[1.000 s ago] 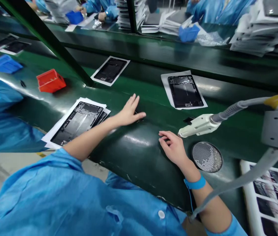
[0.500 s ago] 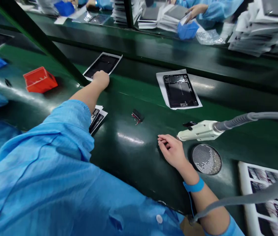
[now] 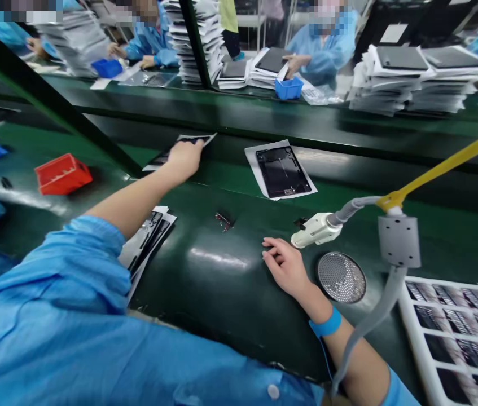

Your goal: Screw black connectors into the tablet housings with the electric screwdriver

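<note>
three spots on our green bench point(image 3: 205, 293) hold dark panels on white sheets. our left hand point(image 3: 185, 158) is on the far panel point(image 3: 162, 159), at the back near the foot of the green post point(image 3: 52, 101); its fingers bend over it, but we cannot tell whether they pinch it or merely press. our right hand point(image 3: 285, 265) is loosely curled with nothing visible in it, just beside the pale driver point(image 3: 317, 230).

as we judge it, handling of the far panel is under way and unfinished. the right panel point(image 3: 285, 169) lies untouched on its sheet, while the left pile point(image 3: 145, 237) is partly hidden. a small black part point(image 3: 223, 220) with red bits lies loose, fitted to no panel we can see. the white tray point(image 3: 418, 338) bears many parts in its compartments, so much seems left. whether any panel is complete, we cannot tell.
</note>
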`<state>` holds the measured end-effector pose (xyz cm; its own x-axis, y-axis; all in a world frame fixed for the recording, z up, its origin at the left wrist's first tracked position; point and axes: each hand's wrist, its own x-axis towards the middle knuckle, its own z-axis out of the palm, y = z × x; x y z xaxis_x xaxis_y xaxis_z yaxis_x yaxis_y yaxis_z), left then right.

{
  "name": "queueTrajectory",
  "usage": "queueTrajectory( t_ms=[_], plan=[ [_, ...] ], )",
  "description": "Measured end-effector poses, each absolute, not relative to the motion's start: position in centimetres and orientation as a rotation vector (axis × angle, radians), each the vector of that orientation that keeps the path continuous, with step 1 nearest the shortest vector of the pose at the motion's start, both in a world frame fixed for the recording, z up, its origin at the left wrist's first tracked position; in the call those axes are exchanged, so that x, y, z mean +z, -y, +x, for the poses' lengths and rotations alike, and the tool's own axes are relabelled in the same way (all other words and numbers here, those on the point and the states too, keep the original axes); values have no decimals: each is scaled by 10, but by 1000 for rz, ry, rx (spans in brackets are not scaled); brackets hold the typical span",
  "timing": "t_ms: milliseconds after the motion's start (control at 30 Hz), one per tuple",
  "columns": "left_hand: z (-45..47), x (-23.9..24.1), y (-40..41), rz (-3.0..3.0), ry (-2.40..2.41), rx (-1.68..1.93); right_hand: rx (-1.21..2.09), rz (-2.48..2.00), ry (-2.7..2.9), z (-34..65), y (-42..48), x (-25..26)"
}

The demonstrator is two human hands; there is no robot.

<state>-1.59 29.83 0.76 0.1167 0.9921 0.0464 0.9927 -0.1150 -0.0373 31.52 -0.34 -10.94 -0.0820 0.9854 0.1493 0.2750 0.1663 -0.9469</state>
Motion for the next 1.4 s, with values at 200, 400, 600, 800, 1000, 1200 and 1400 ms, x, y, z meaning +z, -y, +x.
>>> queueTrajectory(
  t_ms=[200,400,600,800,1000,1200,1400],
  plan=[
    [53,52,-193,-2400,1771,-139,1079,-1284,1315,319,6,-116],
    [83,52,-87,-2556,1492,-343,1385,-1178,880,301,-24,-88],
    [121,21,-20,-2772,1076,-306,1488,-1135,702,270,-65,-53],
    [89,18,-2,-2848,884,-874,1518,-1200,666,298,-36,-49],
    [26,-24,-62,-2519,1770,-1317,1660,-1298,717,354,23,-47],
    [29,-92,-110,-2906,1615,-699,1562,-1470,932,363,67,-73],
    [23,-106,-117,-2857,1647,-708,1155,-1770,1533,386,84,-79]
  ],
)
